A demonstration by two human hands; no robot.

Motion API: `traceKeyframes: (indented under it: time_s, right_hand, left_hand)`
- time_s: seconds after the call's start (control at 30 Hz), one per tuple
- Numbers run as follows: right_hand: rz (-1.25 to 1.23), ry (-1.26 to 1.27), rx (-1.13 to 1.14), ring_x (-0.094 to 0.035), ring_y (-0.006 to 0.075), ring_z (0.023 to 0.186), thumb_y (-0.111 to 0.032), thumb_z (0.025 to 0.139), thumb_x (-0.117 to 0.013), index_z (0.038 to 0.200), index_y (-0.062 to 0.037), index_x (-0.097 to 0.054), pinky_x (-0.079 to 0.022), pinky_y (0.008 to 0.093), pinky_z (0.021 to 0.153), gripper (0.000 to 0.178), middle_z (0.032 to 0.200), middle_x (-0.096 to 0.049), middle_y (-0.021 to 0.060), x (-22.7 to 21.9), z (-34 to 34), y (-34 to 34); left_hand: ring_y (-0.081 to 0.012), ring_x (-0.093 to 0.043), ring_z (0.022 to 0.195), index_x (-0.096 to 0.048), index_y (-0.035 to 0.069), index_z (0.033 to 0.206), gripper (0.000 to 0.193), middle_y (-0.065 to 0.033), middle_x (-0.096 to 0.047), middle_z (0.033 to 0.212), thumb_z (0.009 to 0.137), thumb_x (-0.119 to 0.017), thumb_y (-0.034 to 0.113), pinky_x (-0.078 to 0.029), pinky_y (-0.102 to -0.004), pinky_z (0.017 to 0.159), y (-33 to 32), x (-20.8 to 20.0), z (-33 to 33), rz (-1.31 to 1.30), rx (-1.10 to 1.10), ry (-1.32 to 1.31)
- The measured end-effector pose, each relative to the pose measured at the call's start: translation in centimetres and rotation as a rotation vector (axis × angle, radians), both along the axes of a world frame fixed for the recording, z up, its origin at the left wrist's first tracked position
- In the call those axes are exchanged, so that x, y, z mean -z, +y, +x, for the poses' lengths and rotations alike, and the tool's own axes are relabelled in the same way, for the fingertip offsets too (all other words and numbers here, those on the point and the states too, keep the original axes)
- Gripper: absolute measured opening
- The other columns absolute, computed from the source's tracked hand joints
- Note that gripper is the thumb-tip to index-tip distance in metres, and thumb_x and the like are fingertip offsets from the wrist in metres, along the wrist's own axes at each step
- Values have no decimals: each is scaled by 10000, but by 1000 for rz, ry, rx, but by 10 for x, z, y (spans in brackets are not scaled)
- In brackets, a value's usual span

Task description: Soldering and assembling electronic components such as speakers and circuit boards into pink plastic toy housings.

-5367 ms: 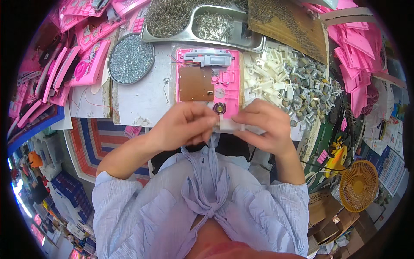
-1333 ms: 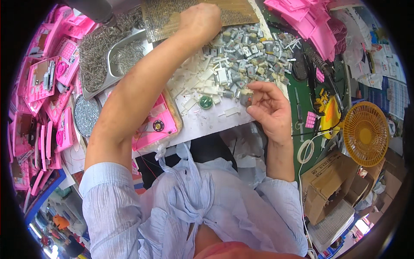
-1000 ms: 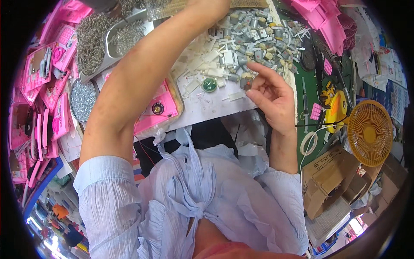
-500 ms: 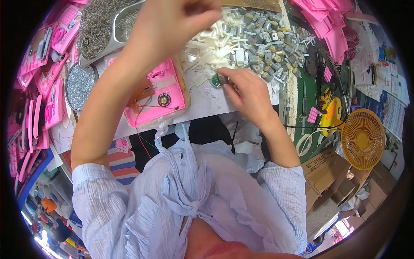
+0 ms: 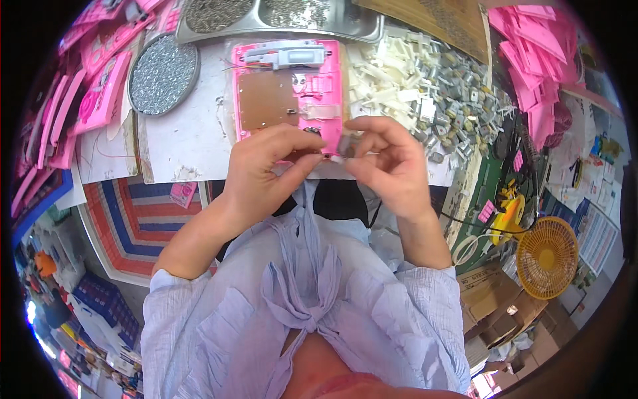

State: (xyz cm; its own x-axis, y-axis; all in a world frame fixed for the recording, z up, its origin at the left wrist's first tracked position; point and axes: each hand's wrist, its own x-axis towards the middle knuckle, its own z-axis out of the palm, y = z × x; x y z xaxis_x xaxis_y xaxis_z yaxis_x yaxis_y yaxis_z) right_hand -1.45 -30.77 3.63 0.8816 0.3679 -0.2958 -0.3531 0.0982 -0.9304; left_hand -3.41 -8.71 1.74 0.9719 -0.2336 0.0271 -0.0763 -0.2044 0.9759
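A pink plastic casing (image 5: 335, 93) lies open on the worktop in front of me. In it sit a brown circuit board (image 5: 266, 100) and a grey-white mechanism (image 5: 292, 56) along the far edge. At the casing's near right corner my left hand (image 5: 274, 156) is closed in a pinch; what its fingertips hold is too small to make out. Just to the right, my right hand (image 5: 393, 166) has a small grey motor (image 5: 345, 144), blurred, between curled fingers. A tiny white piece (image 5: 337, 159) shows at its thumb tip.
Loose white plastic parts (image 5: 379, 83) and small motors (image 5: 458, 100) are heaped at the right. A round tin of screws (image 5: 164, 74) and a metal tray (image 5: 362, 30) stand left and far. Pink casings (image 5: 531, 66) pile up right, above a yellow fan (image 5: 547, 258).
My left hand has come down from high over the bench to the casing's near edge. My right hand has moved down beside it, away from the motor heap. The whole view has shifted.
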Motion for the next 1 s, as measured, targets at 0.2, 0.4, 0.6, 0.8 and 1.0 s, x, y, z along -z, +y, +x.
traceKeyframes:
  time_s: [0.2, 0.4, 0.6, 0.8, 1.0]
  right_hand:
    - [133, 90, -85, -599, 59, 680, 9, 891, -740, 1321, 5, -582, -471, 192, 585, 458, 795, -642, 20, 16, 8, 14]
    - [61, 54, -114, -593, 46, 683, -9, 897, -744, 1307, -1, -591, -462, 189, 569, 438, 800, -645, 16, 16, 10, 15]
    - [-312, -530, -80, -636, 149, 728, 20, 807, -782, 1216, -36, -624, -515, 274, 625, 441, 898, -671, 62, 19, 1, 15]
    - [-431, -1006, -175, -652, 274, 764, 18, 690, -832, 1090, -61, -670, -545, 341, 668, 438, 929, -681, 92, 4, 16, 8]
    - [-424, -1168, -103, -669, 288, 789, 14, 681, -816, 1057, -73, -687, -556, 352, 644, 407, 951, -695, 107, 13, 12, 16]
  left_hand:
    - [-153, -723, 890, -616, 47, 1249, 398, -83, -721, 984, 875, -738, -17, -596, -285, 778, 7, 2, -5, -76, -61, 96]
    - [-152, -725, 891, -587, 50, 1261, 427, -83, -720, 1002, 870, -743, -21, -601, -287, 786, 6, 6, -7, -82, -57, 53]
    - [-177, -727, 862, -639, 33, 1140, 310, -91, -717, 968, 857, -758, -14, -599, -305, 771, 4, 11, -8, -61, -56, -77]
    - [-242, -725, 839, -681, 37, 1019, 208, -111, -717, 951, 835, -762, -16, -581, -340, 736, 6, 9, -5, 73, -17, -329]
    - [-302, -701, 864, -656, 34, 977, 186, -126, -713, 985, 826, -748, -22, -559, -372, 754, 8, 12, -3, -54, -17, -245]
